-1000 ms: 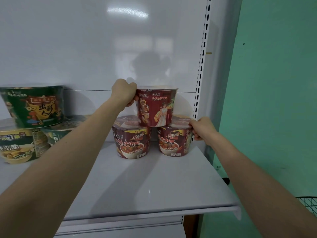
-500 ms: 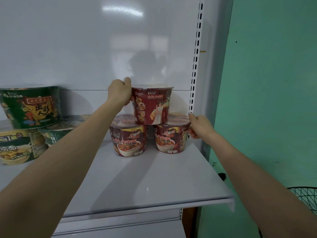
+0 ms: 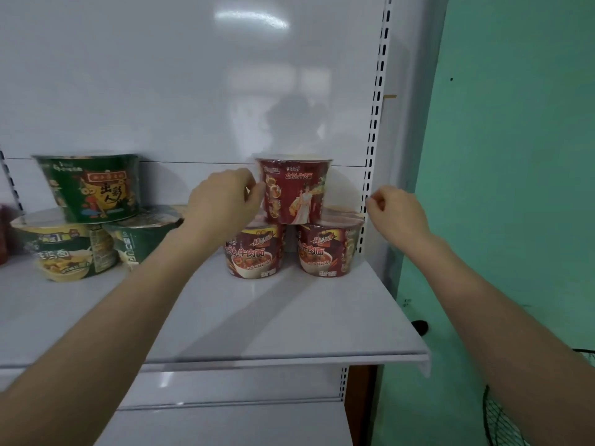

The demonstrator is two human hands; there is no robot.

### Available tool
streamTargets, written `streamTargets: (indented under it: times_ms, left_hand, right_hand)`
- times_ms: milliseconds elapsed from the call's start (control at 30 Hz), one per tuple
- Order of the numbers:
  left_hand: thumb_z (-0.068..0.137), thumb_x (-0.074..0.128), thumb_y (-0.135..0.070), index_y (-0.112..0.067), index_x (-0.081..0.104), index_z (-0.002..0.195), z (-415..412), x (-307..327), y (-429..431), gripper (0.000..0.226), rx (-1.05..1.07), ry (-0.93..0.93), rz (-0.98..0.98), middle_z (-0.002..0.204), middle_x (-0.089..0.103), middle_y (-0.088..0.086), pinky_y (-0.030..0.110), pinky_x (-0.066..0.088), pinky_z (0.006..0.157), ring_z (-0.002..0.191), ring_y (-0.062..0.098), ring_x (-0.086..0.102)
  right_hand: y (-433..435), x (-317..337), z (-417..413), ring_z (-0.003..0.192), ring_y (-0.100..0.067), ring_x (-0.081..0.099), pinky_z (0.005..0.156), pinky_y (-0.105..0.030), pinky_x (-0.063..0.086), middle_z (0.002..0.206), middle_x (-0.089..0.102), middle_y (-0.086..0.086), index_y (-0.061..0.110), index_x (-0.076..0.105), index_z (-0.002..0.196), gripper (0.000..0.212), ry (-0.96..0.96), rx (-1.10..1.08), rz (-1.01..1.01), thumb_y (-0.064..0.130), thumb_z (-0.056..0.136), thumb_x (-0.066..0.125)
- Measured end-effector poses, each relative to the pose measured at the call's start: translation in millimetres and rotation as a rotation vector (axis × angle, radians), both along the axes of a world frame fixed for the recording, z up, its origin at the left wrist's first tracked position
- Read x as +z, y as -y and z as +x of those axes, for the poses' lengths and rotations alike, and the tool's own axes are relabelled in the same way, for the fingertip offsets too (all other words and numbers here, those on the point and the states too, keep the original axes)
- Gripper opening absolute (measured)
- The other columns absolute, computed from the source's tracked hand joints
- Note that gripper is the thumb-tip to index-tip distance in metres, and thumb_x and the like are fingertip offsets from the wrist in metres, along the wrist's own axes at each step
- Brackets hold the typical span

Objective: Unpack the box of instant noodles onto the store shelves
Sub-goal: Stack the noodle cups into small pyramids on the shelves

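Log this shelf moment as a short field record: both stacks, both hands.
red stack: top red bowl sits upright on lower left red bowl and lower right red bowl
green stack: green bowl sits on yellow-green bowl and dark green bowl
left hand: fingertips at top red bowl's left side; grip unclear
right hand: fingers curled, holding nothing, beside lower right red bowl
shelf: white, carries both stacks

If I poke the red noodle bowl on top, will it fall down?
Probably tippy: the top red bowl bridges the left lower bowl and right lower bowl, narrow end down. Its shiny wrap likely slides easily on their lids.
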State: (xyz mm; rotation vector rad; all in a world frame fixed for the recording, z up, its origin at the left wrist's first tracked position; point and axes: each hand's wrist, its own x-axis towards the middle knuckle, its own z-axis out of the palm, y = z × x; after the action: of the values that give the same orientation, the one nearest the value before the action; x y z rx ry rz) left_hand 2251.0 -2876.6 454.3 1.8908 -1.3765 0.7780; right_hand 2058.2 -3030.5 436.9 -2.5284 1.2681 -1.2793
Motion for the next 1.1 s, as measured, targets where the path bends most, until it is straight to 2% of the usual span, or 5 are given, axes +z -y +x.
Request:
streamTargets:
  times_ms: [300, 400, 700, 933, 1100]
  left_hand:
    - [0.093, 0.046, -0.032, -0.012, 0.052, 0.074, -10, -48, -85, 0.029, 0.066, 0.033, 0.165, 0.074, 0.06, 0.007, 0.03, 0.034, 0.058, 0.077, 0.033, 0.058]
    - [0.094, 0.044, -0.034, -0.012, 0.06, 0.087, -4, -60, -115, 0.029, 0.143, 0.039, 0.227, 0.087, 0.066, 0.007, 0.028, 0.035, 0.06, 0.084, 0.03, 0.059]
    - [0.097, 0.038, -0.037, -0.014, 0.059, 0.103, 30, -86, -241, 0.031, 0.39, -0.05, 0.379, 0.093, 0.065, 0.003, 0.027, 0.039, 0.065, 0.085, 0.022, 0.058]
    - [0.097, 0.038, -0.036, -0.016, 0.051, 0.086, 58, -100, -392, 0.027, 0.56, -0.117, 0.443, 0.072, 0.053, -0.001, 0.027, 0.039, 0.058, 0.067, 0.02, 0.051]
    - [0.097, 0.038, -0.034, -0.013, 0.055, 0.085, 71, -112, -496, 0.03, 0.686, -0.164, 0.457, 0.072, 0.058, 0.001, 0.028, 0.043, 0.055, 0.066, 0.021, 0.057]
  right_hand:
    - [-74, 3, 59, 0.07, -0.018, 0.054, 0.06, -0.029, 0.042, 0.08, 0.062, -0.003, 0.009, 0.062, 0.09, 0.025, 0.028, 0.357, -0.07, 0.026, 0.095, 0.045]
    - [-98, 0, 83, 0.083, -0.026, 0.059, 0.071, -0.036, 0.048, 0.086, 0.066, -0.007, 0.008, 0.062, 0.091, 0.023, -0.041, 0.429, -0.071, 0.023, 0.094, 0.045]
    - [-211, -10, 168, 0.088, -0.029, 0.058, 0.07, -0.033, 0.044, 0.093, 0.066, -0.009, 0.011, 0.062, 0.094, 0.021, -0.145, 0.65, -0.088, 0.024, 0.093, 0.045]
    - [-345, -22, 237, 0.081, -0.028, 0.058, 0.065, -0.033, 0.045, 0.083, 0.062, -0.007, 0.01, 0.057, 0.083, 0.021, -0.175, 0.852, -0.092, 0.023, 0.094, 0.043]
    - [-447, -40, 280, 0.08, -0.025, 0.057, 0.061, -0.029, 0.037, 0.09, 0.064, -0.007, 0.01, 0.06, 0.092, 0.021, -0.206, 0.985, -0.084, 0.021, 0.094, 0.041]
